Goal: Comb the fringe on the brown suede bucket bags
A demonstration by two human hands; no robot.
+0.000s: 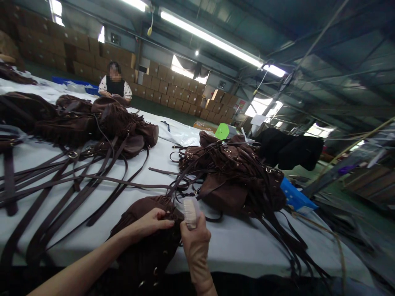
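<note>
The white-covered bench [253, 242] is crowded from where I stand, so I'd keep the strokes short and away from the pile of bags [226, 191] on the right, whose straps trail close to the work. The brown bag [151, 248] sits at the near edge, partly over it, and would be best braced there; it lies under and in front of the left hand [154, 224], whose thumb and fingers pinch its upper part, and just left of the right hand [196, 236], which is wrapped round a pale brush [190, 211]. Its bristles face the fringe [173, 211] (touching or not, I can't tell), and light passes along the strands should tangle them least.
</note>
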